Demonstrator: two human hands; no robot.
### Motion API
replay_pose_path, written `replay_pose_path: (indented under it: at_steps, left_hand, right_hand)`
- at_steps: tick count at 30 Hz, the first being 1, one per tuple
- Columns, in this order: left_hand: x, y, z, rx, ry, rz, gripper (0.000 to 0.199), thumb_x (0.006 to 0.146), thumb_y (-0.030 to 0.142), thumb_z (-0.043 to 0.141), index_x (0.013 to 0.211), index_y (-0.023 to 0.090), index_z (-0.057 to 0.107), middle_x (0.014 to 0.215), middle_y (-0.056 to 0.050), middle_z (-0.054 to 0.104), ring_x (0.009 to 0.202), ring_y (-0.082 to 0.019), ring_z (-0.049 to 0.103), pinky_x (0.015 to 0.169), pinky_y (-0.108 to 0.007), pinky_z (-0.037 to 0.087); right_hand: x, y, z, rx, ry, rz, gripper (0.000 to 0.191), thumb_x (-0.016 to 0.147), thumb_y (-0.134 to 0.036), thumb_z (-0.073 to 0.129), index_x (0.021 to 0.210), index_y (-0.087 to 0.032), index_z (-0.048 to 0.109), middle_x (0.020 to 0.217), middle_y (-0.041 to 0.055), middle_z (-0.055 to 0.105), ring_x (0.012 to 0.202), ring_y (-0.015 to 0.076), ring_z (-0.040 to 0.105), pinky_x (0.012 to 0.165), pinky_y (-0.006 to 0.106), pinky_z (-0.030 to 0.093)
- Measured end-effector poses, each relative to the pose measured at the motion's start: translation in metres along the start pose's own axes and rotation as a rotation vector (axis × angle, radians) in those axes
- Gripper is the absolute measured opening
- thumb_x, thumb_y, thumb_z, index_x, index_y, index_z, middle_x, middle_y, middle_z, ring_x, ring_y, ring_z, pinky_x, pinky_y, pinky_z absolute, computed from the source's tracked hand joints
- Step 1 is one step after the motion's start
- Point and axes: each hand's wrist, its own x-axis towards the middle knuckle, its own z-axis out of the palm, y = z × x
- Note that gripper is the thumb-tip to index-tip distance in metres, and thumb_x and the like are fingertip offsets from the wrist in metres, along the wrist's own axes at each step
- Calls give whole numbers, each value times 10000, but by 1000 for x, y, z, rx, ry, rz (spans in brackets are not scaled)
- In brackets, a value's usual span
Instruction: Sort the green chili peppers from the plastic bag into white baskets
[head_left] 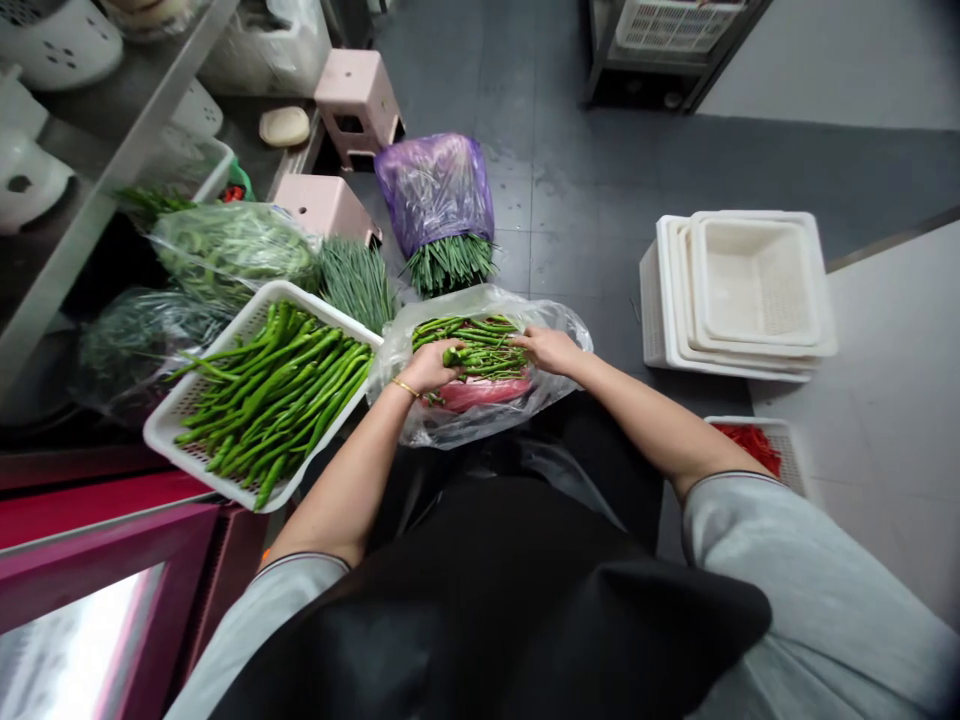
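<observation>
A clear plastic bag (566,318) lies open in front of me, with long thin green stalks (480,328) inside and a pink-red patch (484,393) below them. My left hand (431,368), a gold bracelet at its wrist, is closed round some of the green stalks, thicker ends poking out past the fingers. At the bag's right side my right hand (551,352) pinches the other end of the stalks; its fingertips are partly hidden. Left of the bag, a white perforated basket (161,425) holds many long green chili peppers (277,390).
A purple mesh bag (435,185) of green stems and two pink stools (360,95) stand ahead. Bagged greens (232,245) lie at left beside a shelf. Stacked white baskets (754,280) are on the right floor, near a basket of red peppers (750,445).
</observation>
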Motion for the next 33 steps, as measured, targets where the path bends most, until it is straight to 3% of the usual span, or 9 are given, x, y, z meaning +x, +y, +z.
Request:
replay_pose_path:
  at_steps: [4, 7, 9, 13, 16, 19, 23, 27, 33]
  left_hand:
    - [8, 15, 18, 85, -16, -48, 173, 770, 286, 620, 865, 161, 692, 882, -59, 690, 877, -220, 644, 835, -330, 507]
    - [11, 29, 39, 94, -3, 48, 307, 752, 235, 645, 1052, 182, 689, 1118, -84, 678, 1050, -225, 622, 949, -339, 483]
    - [12, 34, 45, 90, 20, 68, 434, 741, 191, 647, 1175, 185, 650, 1225, -94, 650, 1145, -230, 589, 1018, -344, 444]
    - [14, 34, 22, 141, 131, -233, 258, 825, 227, 553, 1042, 170, 680, 1016, -98, 714, 1019, -251, 648, 909, -341, 485]
    - [15, 34, -2, 173, 173, -331, 192, 823, 270, 568, 959, 178, 669, 944, -96, 713, 953, -262, 659, 831, -328, 490]
    - [16, 39, 0, 195, 79, -303, 193, 793, 275, 607, 958, 182, 648, 952, -92, 705, 916, -255, 654, 794, -323, 491]
    - [14, 45, 39, 256, -79, -178, 256, 756, 192, 615, 1011, 176, 626, 997, -98, 678, 971, -232, 632, 815, -292, 490]
    - [10, 42, 58, 306, -100, -130, 308, 760, 157, 578, 1065, 176, 612, 973, -107, 661, 945, -235, 635, 800, -298, 488]
    - [2, 30, 19, -182, -51, -23, 229, 742, 269, 644, 936, 163, 585, 784, -6, 637, 760, -174, 626, 698, -265, 484]
  right_hand:
    - [15, -8, 15, -248, -80, -45, 305, 930, -230, 430, 1047, -107, 684, 1133, 201, 611, 1022, 299, 557, 790, 371, 423]
    - [14, -17, 16, -211, -81, -99, 345, 970, -269, 375, 1047, -95, 663, 1088, 186, 636, 1009, 289, 570, 841, 388, 417]
    - [9, -15, 9, -145, -37, -25, 366, 986, -302, 355, 1112, -94, 628, 1078, 176, 639, 964, 271, 589, 830, 372, 424]
    - [-1, 2, -7, -84, 44, 156, 422, 955, -319, 448, 1309, -100, 515, 1156, 191, 604, 989, 278, 588, 828, 364, 429]
    - [1, 2, -1, -90, -5, 35, 378, 939, -320, 468, 1249, -138, 585, 1149, 162, 610, 1020, 267, 573, 834, 350, 434]
    - [9, -14, 15, -143, -98, -64, 295, 921, -255, 455, 1044, -100, 674, 1094, 180, 634, 986, 265, 573, 818, 354, 437]
    - [14, -33, 27, -103, -70, -70, 288, 910, -185, 415, 1038, -96, 657, 1038, 162, 661, 916, 239, 589, 799, 351, 431]
    - [-1, -32, 25, 165, -52, -87, 191, 892, -246, 481, 912, -125, 627, 925, 107, 671, 829, 196, 592, 765, 321, 436]
    - [-12, -29, 13, 1159, -184, -124, 324, 864, -480, 560, 759, -187, 469, 573, -43, 525, 533, 110, 512, 560, 254, 435]
